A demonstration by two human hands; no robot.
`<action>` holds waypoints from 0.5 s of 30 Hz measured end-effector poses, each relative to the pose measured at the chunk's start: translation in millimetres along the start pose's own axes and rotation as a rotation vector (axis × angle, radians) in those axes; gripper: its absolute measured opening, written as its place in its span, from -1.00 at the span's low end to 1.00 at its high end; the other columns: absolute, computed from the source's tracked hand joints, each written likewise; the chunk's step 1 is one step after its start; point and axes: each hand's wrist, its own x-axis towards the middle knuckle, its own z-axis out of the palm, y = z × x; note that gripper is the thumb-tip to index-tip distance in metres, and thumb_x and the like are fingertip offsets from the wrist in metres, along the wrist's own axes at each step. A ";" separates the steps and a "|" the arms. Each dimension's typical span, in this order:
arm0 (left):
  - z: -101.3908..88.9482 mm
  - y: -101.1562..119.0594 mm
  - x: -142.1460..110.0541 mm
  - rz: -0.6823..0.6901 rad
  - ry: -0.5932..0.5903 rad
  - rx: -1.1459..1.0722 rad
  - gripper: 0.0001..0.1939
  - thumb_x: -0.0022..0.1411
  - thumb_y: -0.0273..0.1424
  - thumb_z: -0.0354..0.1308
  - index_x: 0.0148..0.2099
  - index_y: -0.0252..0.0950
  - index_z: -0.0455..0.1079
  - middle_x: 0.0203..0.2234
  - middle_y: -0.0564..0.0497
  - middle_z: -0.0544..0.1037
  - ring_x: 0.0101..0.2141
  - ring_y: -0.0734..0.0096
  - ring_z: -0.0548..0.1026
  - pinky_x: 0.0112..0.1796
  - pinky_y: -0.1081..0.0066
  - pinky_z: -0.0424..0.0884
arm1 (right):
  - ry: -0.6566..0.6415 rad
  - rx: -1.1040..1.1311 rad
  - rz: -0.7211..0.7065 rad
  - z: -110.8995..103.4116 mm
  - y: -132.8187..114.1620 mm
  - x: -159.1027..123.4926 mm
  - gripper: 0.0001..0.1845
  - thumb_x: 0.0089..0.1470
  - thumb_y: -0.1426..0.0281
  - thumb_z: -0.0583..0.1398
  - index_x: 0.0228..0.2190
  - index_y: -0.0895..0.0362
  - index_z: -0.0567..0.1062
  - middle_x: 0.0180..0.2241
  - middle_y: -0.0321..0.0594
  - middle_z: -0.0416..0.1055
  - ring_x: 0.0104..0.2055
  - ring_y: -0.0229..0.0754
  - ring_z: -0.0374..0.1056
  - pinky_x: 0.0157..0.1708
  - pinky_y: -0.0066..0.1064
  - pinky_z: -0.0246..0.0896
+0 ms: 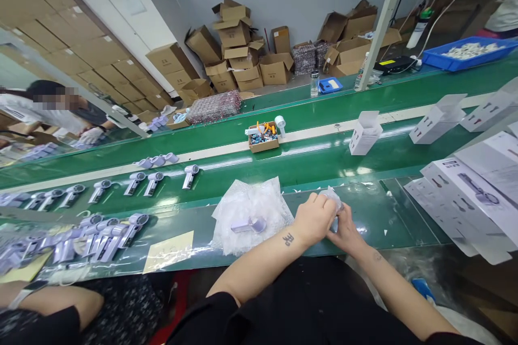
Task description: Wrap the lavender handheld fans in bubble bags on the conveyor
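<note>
My left hand (313, 218) and my right hand (346, 230) meet over the near edge of the bench, both with fingers closed. Between them is a crumpled translucent plastic bag (332, 195); my fingers hide most of it, and I cannot make out its contents. Left of my hands lies a pile of clear plastic bags (253, 194), with a lilac handheld fan (247, 225) resting on top. My left forearm passes over the pile's right edge.
Several lilac fans (109, 232) lie heaped at left beside a yellow sheet (169, 252). More fans line the green conveyor (226, 164). A small carton of parts (264, 145) stands mid-belt. White boxes (365, 133) and flat printed cartons (465, 199) are at right. Co-workers sit at left.
</note>
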 end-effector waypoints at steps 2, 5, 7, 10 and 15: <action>-2.4 6.0 12.1 -0.077 -0.130 0.042 -0.78 0.32 -0.26 -0.07 -0.15 -0.29 0.28 -0.28 -0.08 0.41 -0.22 0.26 0.37 -0.34 0.38 0.37 | 0.024 0.039 0.003 1.3 3.6 -6.6 -0.45 -0.06 0.35 0.24 -0.11 0.04 0.05 0.01 0.00 0.03 0.11 0.10 0.09 -0.04 0.04 0.23; -6.6 6.2 22.4 -0.156 -0.258 0.082 -0.74 0.32 -0.23 -0.05 -0.12 -0.32 0.28 -0.29 -0.09 0.43 -0.23 0.25 0.40 -0.33 0.35 0.40 | 0.015 0.099 0.024 -0.7 8.5 -15.7 -0.43 -0.05 0.35 0.23 -0.07 0.03 0.04 0.01 0.00 0.07 0.08 0.08 0.14 -0.04 0.03 0.23; -10.5 9.4 21.0 -0.106 -0.268 0.092 -0.73 0.32 -0.22 -0.05 -0.12 -0.32 0.26 -0.27 -0.11 0.42 -0.20 0.23 0.39 -0.35 0.36 0.41 | 0.010 0.114 0.062 -2.8 11.8 -18.1 -0.40 -0.04 0.33 0.22 -0.03 0.05 0.03 -0.02 0.00 0.10 0.04 0.08 0.19 -0.07 0.03 0.25; -12.3 19.8 15.6 -0.010 -0.232 0.115 -0.82 0.32 -0.34 -0.08 -0.11 -0.31 0.24 -0.23 -0.11 0.39 -0.18 0.20 0.35 -0.40 0.39 0.40 | -0.053 0.138 0.063 -5.1 16.4 -14.5 -0.34 -0.03 0.32 0.21 0.03 0.07 0.00 -0.04 0.00 0.16 0.00 0.06 0.25 -0.10 0.00 0.28; 7.3 20.2 12.2 -0.041 -0.268 0.100 -0.81 0.32 -0.41 -0.12 -0.14 -0.33 0.28 -0.27 -0.12 0.41 -0.22 0.21 0.37 -0.39 0.35 0.38 | -0.136 0.186 0.047 -9.7 23.4 -3.8 -0.26 -0.06 0.29 0.23 0.07 0.07 -0.01 0.01 0.02 0.17 0.04 0.08 0.24 -0.07 0.00 0.27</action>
